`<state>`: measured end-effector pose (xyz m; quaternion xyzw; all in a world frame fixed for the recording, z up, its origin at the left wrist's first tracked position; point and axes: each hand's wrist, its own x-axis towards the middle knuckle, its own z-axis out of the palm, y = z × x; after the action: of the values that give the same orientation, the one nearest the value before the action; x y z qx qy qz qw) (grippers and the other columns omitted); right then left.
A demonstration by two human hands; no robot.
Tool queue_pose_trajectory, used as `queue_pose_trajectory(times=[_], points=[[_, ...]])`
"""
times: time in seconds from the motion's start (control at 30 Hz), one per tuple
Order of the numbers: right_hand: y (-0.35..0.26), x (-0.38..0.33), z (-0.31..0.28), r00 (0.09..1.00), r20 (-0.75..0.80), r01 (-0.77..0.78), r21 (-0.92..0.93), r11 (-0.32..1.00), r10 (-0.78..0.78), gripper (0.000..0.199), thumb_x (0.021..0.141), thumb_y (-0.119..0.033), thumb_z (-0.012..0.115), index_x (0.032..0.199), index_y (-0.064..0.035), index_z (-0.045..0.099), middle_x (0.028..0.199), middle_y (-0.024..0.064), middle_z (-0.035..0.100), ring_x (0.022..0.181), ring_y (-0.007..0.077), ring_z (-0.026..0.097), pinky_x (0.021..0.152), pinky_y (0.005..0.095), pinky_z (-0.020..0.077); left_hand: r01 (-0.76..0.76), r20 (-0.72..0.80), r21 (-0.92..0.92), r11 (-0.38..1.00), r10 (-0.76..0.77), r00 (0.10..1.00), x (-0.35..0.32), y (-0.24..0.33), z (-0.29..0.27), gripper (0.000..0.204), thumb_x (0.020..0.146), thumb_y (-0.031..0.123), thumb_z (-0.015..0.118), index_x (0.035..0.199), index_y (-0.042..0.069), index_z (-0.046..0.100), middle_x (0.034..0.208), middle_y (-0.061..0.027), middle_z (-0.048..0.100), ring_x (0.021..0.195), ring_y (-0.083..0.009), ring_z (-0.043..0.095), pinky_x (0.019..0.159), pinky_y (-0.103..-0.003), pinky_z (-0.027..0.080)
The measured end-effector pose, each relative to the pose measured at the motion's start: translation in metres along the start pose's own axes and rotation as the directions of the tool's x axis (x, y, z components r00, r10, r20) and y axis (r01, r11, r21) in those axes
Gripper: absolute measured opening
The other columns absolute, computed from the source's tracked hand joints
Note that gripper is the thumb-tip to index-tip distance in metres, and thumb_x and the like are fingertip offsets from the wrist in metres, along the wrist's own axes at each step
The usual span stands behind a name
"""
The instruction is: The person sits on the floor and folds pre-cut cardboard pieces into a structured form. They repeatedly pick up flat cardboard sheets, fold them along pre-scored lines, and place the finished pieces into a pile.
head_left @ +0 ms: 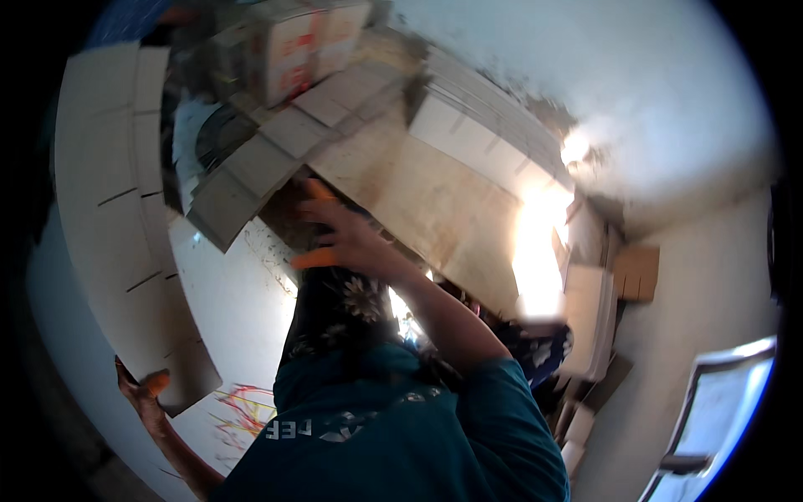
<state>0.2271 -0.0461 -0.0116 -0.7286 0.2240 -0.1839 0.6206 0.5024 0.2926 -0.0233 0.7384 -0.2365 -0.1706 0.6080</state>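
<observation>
My left hand (144,391) grips the lower end of a long, slotted cardboard sheet (117,226), thumb on its face. The sheet rises in a slight curve along the left side. In front of my body, my right hand (343,234) is open with its fingers spread, and holds nothing. Its fingertips look orange, and motion blurs it a little. Just beyond it, a creased cardboard strip (284,138) lies across the corner of a wooden table (393,192). I cannot tell whether my right hand touches the table edge.
Flat cardboard pieces (485,125) are stacked along the table's far side, by the wall. A carton with red markings (293,50) stands at the back. Coloured straps (242,410) lie on the floor at lower left. A blue-clothed person (125,21) is partly visible at upper left.
</observation>
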Motion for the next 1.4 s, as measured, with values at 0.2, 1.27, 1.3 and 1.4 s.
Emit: queue_pose_trajectory(times=[0.2, 1.27, 1.3, 1.4], points=[[-0.017, -0.018, -0.012, 0.925, -0.224, 0.379, 0.558, 0.738, -0.306, 0.092, 0.074, -0.019, 0.077, 0.142, -0.0031, 0.017, 0.136, 0.0160, 0.038, 0.126, 0.0269, 0.040, 0.100, 0.0383, 0.0415, -0.075, 0.476, 0.081, 0.994, 0.027, 0.879, 0.054, 0.052, 0.143, 0.077, 0.053, 0.014, 0.078, 0.123, 0.000, 0.048, 0.110, -0.0086, 0.057, 0.101, -0.0203, 0.054, 0.087, -0.033, 0.045], [0.120, -0.137, -0.221, 0.304, -0.655, 0.602, 0.695, 0.393, 0.692, 0.041, 0.084, -0.022, 0.063, 0.119, -0.0041, 0.051, 0.118, 0.0131, 0.054, 0.113, 0.0322, 0.048, 0.087, 0.0522, 0.0414, -0.710, 0.863, -0.272, 0.649, 0.491, 0.118, 0.045, 0.102, 0.458, 0.080, 0.071, 0.021, 0.077, 0.137, 0.006, 0.035, 0.138, -0.0129, 0.042, 0.125, -0.0251, 0.043, 0.104, -0.036, 0.033], [0.128, -0.132, -0.236, 0.380, -0.596, 0.584, 0.748, 0.316, 0.708, 0.040, 0.084, -0.026, 0.062, 0.117, -0.0067, 0.052, 0.119, 0.0115, 0.053, 0.117, 0.0320, 0.043, 0.093, 0.0577, 0.0344, -0.677, 0.874, -0.265, 0.687, 0.468, 0.133, 0.042, 0.091, 0.457, 0.080, 0.072, 0.020, 0.076, 0.138, 0.005, 0.034, 0.138, -0.0141, 0.041, 0.126, -0.0263, 0.042, 0.104, -0.036, 0.034], [0.121, -0.107, -0.264, 0.399, -0.698, 0.387, 0.716, 0.581, 0.594, 0.041, 0.085, -0.035, 0.058, 0.114, -0.0065, 0.053, 0.110, 0.0119, 0.058, 0.100, 0.0264, 0.053, 0.096, 0.0502, 0.0375, -0.474, 0.864, -0.285, 0.833, 0.437, 0.249, 0.048, 0.058, 0.451, 0.081, 0.073, 0.022, 0.075, 0.139, 0.004, 0.032, 0.139, -0.0157, 0.040, 0.127, -0.0274, 0.041, 0.105, -0.035, 0.033]])
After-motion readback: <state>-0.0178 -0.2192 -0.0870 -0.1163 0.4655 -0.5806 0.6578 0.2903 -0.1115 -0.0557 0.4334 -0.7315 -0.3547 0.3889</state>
